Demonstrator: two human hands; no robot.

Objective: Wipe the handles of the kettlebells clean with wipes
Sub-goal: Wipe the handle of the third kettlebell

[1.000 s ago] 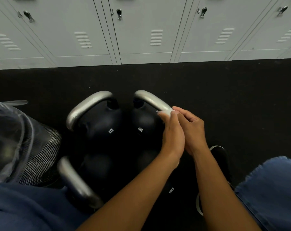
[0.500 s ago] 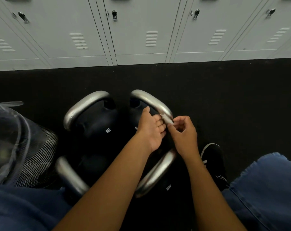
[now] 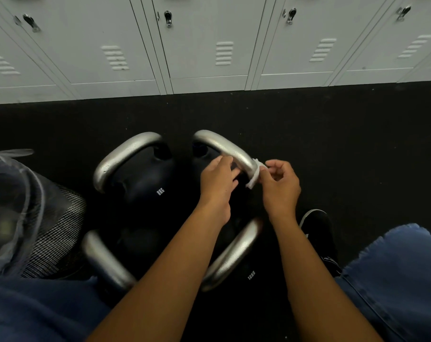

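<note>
In the head view, 4 black kettlebells with silver metal handles are clustered on the black floor (image 3: 333, 134). A white wipe (image 3: 255, 172) is wrapped around the far-right silver handle (image 3: 224, 146), pinched by the right hand (image 3: 281, 186). The left hand (image 3: 216, 183) is held beside it, fingers (image 3: 225, 161) loosely spread on the handle.

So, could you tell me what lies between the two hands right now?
In the head view, the far-right kettlebell's silver handle passes between the left hand and right hand, with the white wipe wrapped around it.
</note>
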